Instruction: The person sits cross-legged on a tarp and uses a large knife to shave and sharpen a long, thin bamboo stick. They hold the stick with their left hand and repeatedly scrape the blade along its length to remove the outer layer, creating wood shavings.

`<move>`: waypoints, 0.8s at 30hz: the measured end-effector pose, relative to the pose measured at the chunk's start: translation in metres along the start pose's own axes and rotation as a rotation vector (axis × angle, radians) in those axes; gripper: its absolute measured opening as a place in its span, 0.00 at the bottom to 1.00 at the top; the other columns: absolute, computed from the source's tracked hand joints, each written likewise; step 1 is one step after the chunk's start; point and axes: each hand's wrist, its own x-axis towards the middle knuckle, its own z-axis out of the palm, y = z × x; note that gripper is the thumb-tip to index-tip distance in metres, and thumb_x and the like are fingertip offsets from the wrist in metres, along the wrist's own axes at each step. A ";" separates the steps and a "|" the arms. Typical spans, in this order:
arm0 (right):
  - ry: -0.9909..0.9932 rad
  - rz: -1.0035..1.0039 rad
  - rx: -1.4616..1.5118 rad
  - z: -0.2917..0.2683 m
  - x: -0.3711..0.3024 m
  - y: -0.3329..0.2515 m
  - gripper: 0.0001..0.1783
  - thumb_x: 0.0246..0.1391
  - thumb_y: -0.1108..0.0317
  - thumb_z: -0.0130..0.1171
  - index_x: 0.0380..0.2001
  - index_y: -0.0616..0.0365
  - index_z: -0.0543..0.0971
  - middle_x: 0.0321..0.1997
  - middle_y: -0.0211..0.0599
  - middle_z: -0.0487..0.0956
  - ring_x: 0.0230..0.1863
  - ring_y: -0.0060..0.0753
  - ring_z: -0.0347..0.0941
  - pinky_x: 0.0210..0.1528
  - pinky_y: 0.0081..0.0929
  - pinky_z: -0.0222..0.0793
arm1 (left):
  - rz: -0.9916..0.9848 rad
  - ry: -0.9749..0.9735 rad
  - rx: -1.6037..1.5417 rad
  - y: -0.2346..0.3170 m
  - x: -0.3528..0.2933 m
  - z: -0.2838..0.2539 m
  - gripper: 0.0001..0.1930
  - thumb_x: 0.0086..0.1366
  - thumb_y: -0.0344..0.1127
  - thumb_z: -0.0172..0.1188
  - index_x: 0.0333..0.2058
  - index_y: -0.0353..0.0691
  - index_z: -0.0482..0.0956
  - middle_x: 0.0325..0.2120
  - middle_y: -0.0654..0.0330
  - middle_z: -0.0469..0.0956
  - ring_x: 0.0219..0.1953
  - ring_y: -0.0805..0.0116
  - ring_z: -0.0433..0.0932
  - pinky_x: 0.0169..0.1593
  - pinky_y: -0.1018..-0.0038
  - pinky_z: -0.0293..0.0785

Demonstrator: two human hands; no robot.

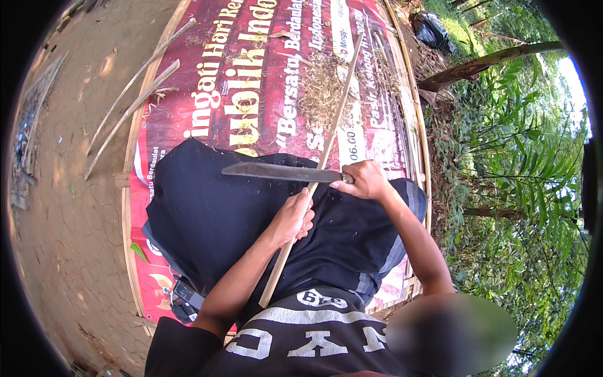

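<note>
A long pale strip of split bamboo (338,119) slants across my lap, its near end by my shirt and its far end over the red banner. My left hand (294,217) is closed round the strip below its middle. In my right hand (364,181) is the handle of a machete (270,171), whose long dark blade points left. The blade lies across the strip just beyond my left hand and appears to touch it. My right thumb rests near the base of the blade, close to the strip.
Under me a red printed banner (207,75) covers a bamboo platform. Curly shavings (323,88) are heaped on it ahead. Two thin sticks (133,113) overhang its left edge, above bare cracked soil (69,207). A black device (186,294) sits by my left hip. Plants (509,144) grow at right.
</note>
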 end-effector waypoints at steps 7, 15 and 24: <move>0.163 0.501 0.215 0.001 0.023 0.084 0.38 0.66 0.40 0.47 0.22 0.70 0.77 0.18 0.60 0.73 0.25 0.63 0.75 0.32 0.52 0.69 | -0.029 -0.034 -0.034 0.005 -0.006 0.008 0.21 0.77 0.57 0.39 0.31 0.47 0.62 0.11 0.73 0.54 0.08 0.83 0.52 0.11 0.83 0.50; 0.051 0.347 0.213 0.006 0.006 0.026 0.34 0.60 0.38 0.55 0.23 0.63 0.80 0.17 0.53 0.75 0.24 0.58 0.76 0.31 0.50 0.70 | -0.184 -0.220 -0.473 0.009 -0.005 -0.005 0.21 0.77 0.55 0.41 0.29 0.47 0.66 0.07 0.72 0.56 0.04 0.82 0.53 0.08 0.85 0.49; 0.379 0.831 0.602 0.001 0.008 0.047 0.39 0.66 0.39 0.46 0.16 0.66 0.75 0.13 0.38 0.70 0.17 0.34 0.67 0.26 0.37 0.63 | -0.054 -0.266 -0.422 0.012 0.001 -0.007 0.15 0.77 0.48 0.43 0.44 0.43 0.71 0.21 0.67 0.64 0.12 0.81 0.60 0.11 0.85 0.58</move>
